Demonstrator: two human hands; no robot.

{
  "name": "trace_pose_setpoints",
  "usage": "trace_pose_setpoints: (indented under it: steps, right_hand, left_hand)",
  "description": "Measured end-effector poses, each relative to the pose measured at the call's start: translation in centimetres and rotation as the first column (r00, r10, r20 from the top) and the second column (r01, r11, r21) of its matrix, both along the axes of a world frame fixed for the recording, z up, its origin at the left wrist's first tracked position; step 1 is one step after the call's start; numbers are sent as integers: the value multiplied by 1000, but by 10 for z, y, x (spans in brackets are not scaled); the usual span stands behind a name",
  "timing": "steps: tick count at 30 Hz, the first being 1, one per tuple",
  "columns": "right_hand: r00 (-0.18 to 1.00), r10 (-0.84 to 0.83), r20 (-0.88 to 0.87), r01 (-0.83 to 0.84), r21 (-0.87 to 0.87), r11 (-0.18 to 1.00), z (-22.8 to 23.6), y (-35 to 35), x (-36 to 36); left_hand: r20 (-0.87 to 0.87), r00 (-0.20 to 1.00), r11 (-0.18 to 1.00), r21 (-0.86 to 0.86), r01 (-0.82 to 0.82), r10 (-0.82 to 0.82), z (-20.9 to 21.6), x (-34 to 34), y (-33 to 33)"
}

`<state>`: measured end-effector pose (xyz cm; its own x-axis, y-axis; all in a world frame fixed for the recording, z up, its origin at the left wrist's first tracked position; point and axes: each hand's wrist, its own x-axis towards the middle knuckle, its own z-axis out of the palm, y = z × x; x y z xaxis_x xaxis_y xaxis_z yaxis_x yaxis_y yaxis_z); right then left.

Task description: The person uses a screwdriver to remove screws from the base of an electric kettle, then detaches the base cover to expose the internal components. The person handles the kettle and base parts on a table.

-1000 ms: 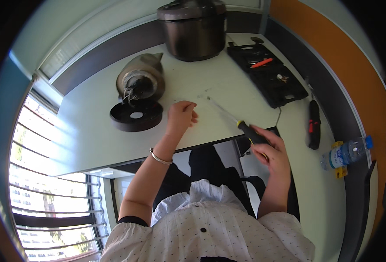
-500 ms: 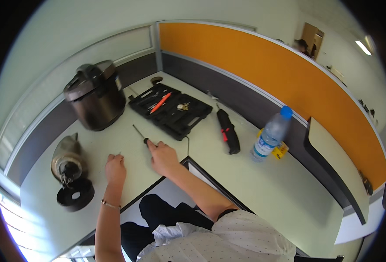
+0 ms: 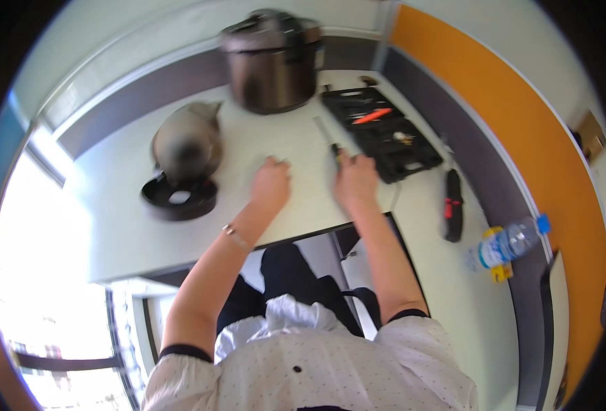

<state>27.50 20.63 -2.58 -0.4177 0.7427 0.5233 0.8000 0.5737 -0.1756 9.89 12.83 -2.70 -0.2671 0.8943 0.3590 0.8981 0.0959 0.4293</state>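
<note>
My right hand (image 3: 356,179) is closed round the dark handle of a screwdriver (image 3: 335,146), whose thin shaft points away over the table. To its left, my left hand (image 3: 271,185) hovers at or rests on the table with its fingers pinched together. Whatever is between those fingertips is too small to make out. Farther left, a brownish metal kettle (image 3: 204,130) lies tipped over, its dark round end toward me and blurred. Against that end sits a round black base (image 3: 204,205) with a pale disc in its middle.
A brown pressure cooker (image 3: 272,79) stands at the back. An open black tool case (image 3: 412,162) holds an orange-red tool (image 3: 373,116) and small metal pieces. At right are a black power screwdriver (image 3: 452,205) with red parts, a water bottle (image 3: 512,241), a yellow packet (image 3: 500,272) and an orange partition (image 3: 481,89).
My view has swung left, so everything on the table appears farther right and turned. My right hand keeps the screwdriver; the left stays pinched near the kettle.
</note>
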Motion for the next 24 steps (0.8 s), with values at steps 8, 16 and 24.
trace_pose_setpoints:
  steps: [8, 16, 24]
  right_hand:
    - [950, 221, -221, -191, 148, 970, 14, -23, -23]
    - [860, 455, -232, -426, 165, 889, 0, -42, -51]
    - [911, 412, -10, -408, 132, 904, -9, -35, -84]
  left_hand:
    - [36, 997, 996, 60, 63, -65, 7, -9, -22]
    - [-16, 988, 983, 102, 156, -155, 28, 10, -78]
    - [-20, 968, 904, 354, 241, -251, 36, -9, -151]
